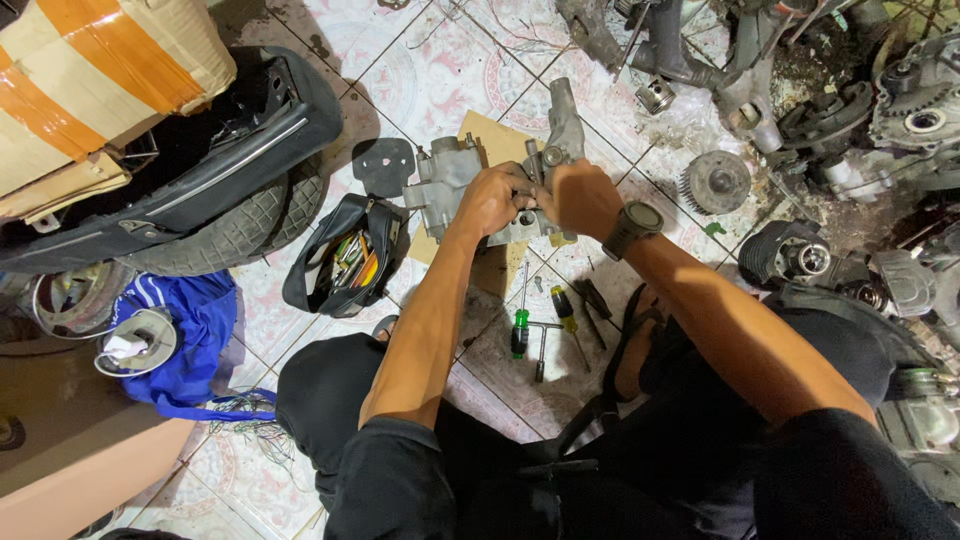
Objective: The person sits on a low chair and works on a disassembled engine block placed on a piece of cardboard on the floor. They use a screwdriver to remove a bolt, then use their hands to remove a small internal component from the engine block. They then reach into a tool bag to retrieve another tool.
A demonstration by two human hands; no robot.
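An open black tool bag [345, 258] lies left of screwdrivers [521, 333], with a blue cloth [190, 330] beside a tyre [235, 230]

Cardboard box [90, 80]: tan, banded with orange tape, far left of both hands. Second plain brown box [70, 450]: lower left, beside the left elbow.

Left hand [492, 198] and right hand [583, 197] gripping grey engine casing [447, 172], screwdrivers [520, 330] on tiled floor [420, 70]

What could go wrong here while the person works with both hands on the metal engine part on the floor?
The engine part rests only partly on thin cardboard, so it might rock or slide on the tiles. The screwdrivers lie loose near the knees, easy to kneel on. Both hands, left hand and right hand, press close together, so a slip could pinch fingers.
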